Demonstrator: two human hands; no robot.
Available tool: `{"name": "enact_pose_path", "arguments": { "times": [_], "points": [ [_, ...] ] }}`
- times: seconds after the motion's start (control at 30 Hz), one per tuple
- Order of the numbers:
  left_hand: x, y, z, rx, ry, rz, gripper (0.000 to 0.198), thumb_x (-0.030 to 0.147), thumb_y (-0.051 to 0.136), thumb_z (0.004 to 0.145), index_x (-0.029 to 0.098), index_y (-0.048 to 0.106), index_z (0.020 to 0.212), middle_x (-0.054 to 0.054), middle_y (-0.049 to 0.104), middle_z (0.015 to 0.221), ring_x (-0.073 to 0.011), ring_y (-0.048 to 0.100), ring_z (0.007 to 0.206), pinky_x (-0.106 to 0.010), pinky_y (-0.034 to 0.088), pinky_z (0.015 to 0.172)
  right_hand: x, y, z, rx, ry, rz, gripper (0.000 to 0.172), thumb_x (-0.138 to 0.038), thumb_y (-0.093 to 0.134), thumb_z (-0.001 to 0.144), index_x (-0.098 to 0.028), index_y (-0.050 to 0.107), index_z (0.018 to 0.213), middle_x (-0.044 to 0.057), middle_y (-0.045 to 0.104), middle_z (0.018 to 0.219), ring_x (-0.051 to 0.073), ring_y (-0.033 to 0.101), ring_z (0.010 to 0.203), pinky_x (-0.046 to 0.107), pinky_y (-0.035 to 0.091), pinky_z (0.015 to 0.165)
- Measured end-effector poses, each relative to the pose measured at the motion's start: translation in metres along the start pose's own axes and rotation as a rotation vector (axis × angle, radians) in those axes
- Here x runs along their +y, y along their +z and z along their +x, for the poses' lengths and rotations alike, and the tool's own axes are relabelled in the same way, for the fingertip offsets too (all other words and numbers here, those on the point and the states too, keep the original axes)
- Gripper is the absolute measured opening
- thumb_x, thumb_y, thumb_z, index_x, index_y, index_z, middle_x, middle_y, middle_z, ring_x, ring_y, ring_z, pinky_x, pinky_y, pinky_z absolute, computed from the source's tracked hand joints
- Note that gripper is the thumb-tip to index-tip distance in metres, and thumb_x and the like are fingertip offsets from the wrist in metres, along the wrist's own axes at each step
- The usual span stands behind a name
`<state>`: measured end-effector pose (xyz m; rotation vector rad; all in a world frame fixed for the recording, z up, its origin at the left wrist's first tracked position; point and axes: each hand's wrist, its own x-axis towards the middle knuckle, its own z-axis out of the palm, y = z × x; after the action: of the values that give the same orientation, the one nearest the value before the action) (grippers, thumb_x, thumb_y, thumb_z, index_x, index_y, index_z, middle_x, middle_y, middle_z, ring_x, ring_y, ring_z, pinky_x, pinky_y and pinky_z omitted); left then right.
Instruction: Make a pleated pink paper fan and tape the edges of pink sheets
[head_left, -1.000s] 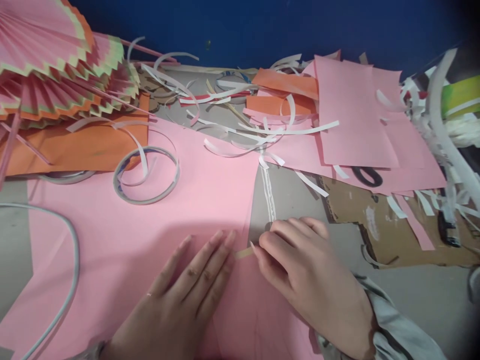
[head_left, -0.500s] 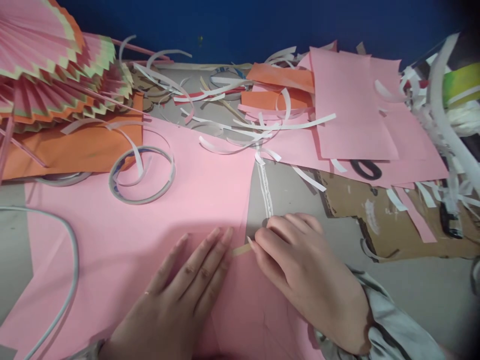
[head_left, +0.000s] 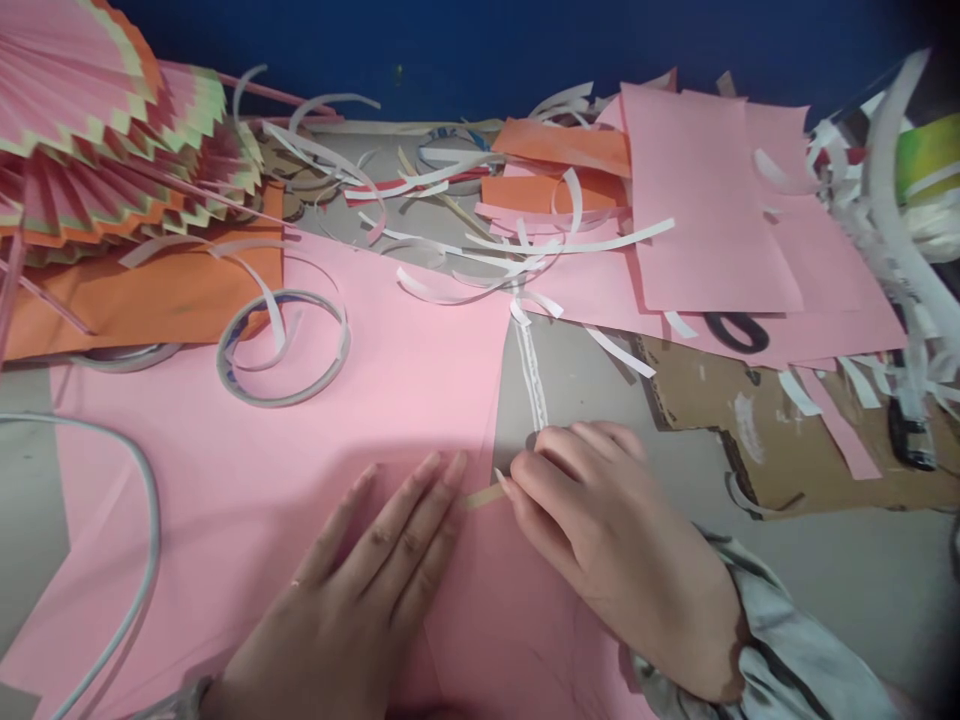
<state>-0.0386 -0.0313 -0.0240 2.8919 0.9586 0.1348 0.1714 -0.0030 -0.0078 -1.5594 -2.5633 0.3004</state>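
Observation:
Fingers spread, my left hand (head_left: 375,570) lies flat on a large sheet of pink paper (head_left: 405,370). Its fingertips reach the near end of a narrow tan strip (head_left: 484,496), which lies on the paper's edge. On the strip's other end, my right hand (head_left: 600,530) is closed, with thumb and curled fingers pressed together. Whether the strip is tape or thin wood I cannot tell. My right fingers hide the rest of it. A white lace-like strip (head_left: 531,370) runs down the grey table to my right knuckles.
A tape roll (head_left: 346,345) rests on the pink sheet. Pleated paper fans (head_left: 112,190) stand at the left, above orange paper (head_left: 150,290). Curled white strips (head_left: 465,290) litter the back. Pink sheets (head_left: 705,210) overlap cardboard (head_left: 810,470) and black scissors handles (head_left: 739,335). A grey cable (head_left: 154,520) curves at left.
Both hands stay almost where they were. The view has shifted very slightly, so things on the right appear a little higher and further right.

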Motion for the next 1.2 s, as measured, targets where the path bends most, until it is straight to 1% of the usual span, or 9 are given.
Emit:
{"name": "enact_pose_path", "arguments": {
  "times": [0.23, 0.4, 0.63, 0.8, 0.97, 1.03, 1.1, 1.2],
  "points": [
    [0.001, -0.001, 0.001, 0.004, -0.010, 0.000, 0.076, 0.062, 0.034, 0.081, 0.005, 0.040, 0.131, -0.016, 0.029, 0.145, -0.0289, 0.020, 0.134, -0.045, 0.011, 0.108, 0.001, 0.002, 0.000, -0.017, 0.003, -0.017, 0.019, -0.016, 0.043, 0.085, -0.020, 0.045, 0.066, 0.000, 0.041, 0.066, 0.017, 0.040, 0.064, 0.033, 0.030, 0.066],
    [0.000, -0.001, 0.001, 0.004, 0.007, 0.002, 0.078, 0.064, 0.034, 0.081, 0.004, 0.041, 0.130, -0.018, 0.031, 0.144, -0.0307, 0.021, 0.133, -0.047, 0.011, 0.108, 0.001, 0.002, -0.001, -0.008, 0.004, -0.004, 0.020, -0.016, 0.042, 0.085, -0.020, 0.045, 0.066, 0.000, 0.041, 0.066, 0.016, 0.040, 0.064, 0.033, 0.030, 0.066],
    [0.000, -0.001, -0.001, 0.003, 0.008, -0.004, 0.079, 0.064, 0.034, 0.081, 0.004, 0.040, 0.131, -0.018, 0.028, 0.145, -0.0307, 0.020, 0.134, -0.047, 0.010, 0.108, 0.000, 0.002, 0.000, 0.018, 0.005, -0.002, 0.020, -0.017, 0.044, 0.085, -0.020, 0.044, 0.065, -0.001, 0.041, 0.065, 0.016, 0.040, 0.064, 0.033, 0.031, 0.067],
    [0.000, -0.002, 0.000, -0.009, -0.004, 0.001, 0.080, 0.064, 0.034, 0.081, 0.003, 0.038, 0.132, -0.017, 0.025, 0.146, -0.0304, 0.019, 0.135, -0.046, 0.009, 0.108, 0.000, 0.001, -0.001, 0.010, 0.004, -0.017, 0.019, -0.017, 0.045, 0.085, -0.020, 0.044, 0.065, -0.001, 0.041, 0.065, 0.016, 0.041, 0.064, 0.032, 0.030, 0.066],
    [0.001, -0.003, 0.001, -0.034, -0.013, -0.012, 0.080, 0.065, 0.034, 0.080, 0.005, 0.038, 0.133, -0.016, 0.027, 0.145, -0.0303, 0.021, 0.134, -0.047, 0.010, 0.108, 0.001, -0.001, 0.001, -0.004, -0.019, -0.017, 0.019, -0.017, 0.045, 0.085, -0.020, 0.044, 0.066, -0.001, 0.042, 0.065, 0.016, 0.041, 0.064, 0.032, 0.029, 0.065],
    [0.001, -0.005, 0.001, -0.018, -0.033, -0.021, 0.081, 0.066, 0.036, 0.079, 0.005, 0.039, 0.132, -0.015, 0.029, 0.145, -0.0304, 0.022, 0.134, -0.048, 0.011, 0.109, 0.002, -0.001, 0.003, -0.015, -0.032, -0.010, 0.020, -0.016, 0.045, 0.084, -0.020, 0.043, 0.065, -0.001, 0.041, 0.065, 0.016, 0.041, 0.063, 0.032, 0.029, 0.066],
    [0.002, -0.008, 0.002, -0.011, -0.055, -0.032, 0.083, 0.069, 0.035, 0.077, 0.009, 0.038, 0.134, -0.010, 0.028, 0.146, -0.0297, 0.022, 0.134, -0.047, 0.010, 0.109, 0.003, -0.002, 0.003, -0.020, -0.041, -0.006, 0.021, -0.015, 0.045, 0.084, -0.020, 0.041, 0.064, -0.002, 0.041, 0.065, 0.015, 0.041, 0.063, 0.032, 0.029, 0.066],
    [0.002, -0.010, 0.004, -0.067, -0.064, -0.048, 0.081, 0.070, 0.033, 0.077, 0.016, 0.032, 0.138, -0.001, 0.025, 0.147, -0.0276, 0.021, 0.134, -0.045, 0.005, 0.111, 0.003, -0.003, 0.003, -0.015, -0.049, -0.007, 0.021, -0.015, 0.044, 0.084, -0.020, 0.041, 0.064, -0.002, 0.040, 0.064, 0.015, 0.040, 0.063, 0.032, 0.028, 0.066]
  ]
}}
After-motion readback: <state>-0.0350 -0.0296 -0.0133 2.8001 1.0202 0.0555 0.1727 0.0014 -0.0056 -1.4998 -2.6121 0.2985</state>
